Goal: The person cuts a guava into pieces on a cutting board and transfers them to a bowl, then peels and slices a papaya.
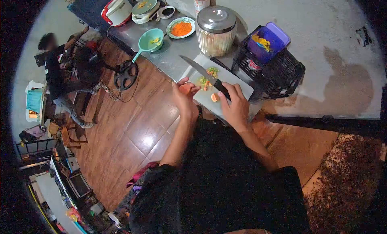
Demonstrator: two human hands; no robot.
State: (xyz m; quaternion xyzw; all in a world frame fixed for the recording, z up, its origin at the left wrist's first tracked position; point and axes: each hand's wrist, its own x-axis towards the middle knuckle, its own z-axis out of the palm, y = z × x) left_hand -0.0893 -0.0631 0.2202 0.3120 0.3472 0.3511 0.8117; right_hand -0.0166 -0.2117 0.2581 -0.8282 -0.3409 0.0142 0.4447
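Note:
My right hand [235, 104] is closed round the black handle of a knife [198, 68], whose blade points up and left over a white cutting board [238, 81]. Chopped green and orange pieces [208, 78] lie on the board beneath and beside the blade. An orange chunk [215, 97] rests by my right fingers. At the board's left edge is my left hand [185, 93], palm turned up with fingers partly curled and apart; nothing distinct shows in it.
Behind the board stand a lidded glass jar [217, 32], a plate of shredded orange food [181, 28] and a green strainer [151, 40]. A black crate [282, 75] with a purple container [268, 42] is at right. Another person [56, 73] is at far left.

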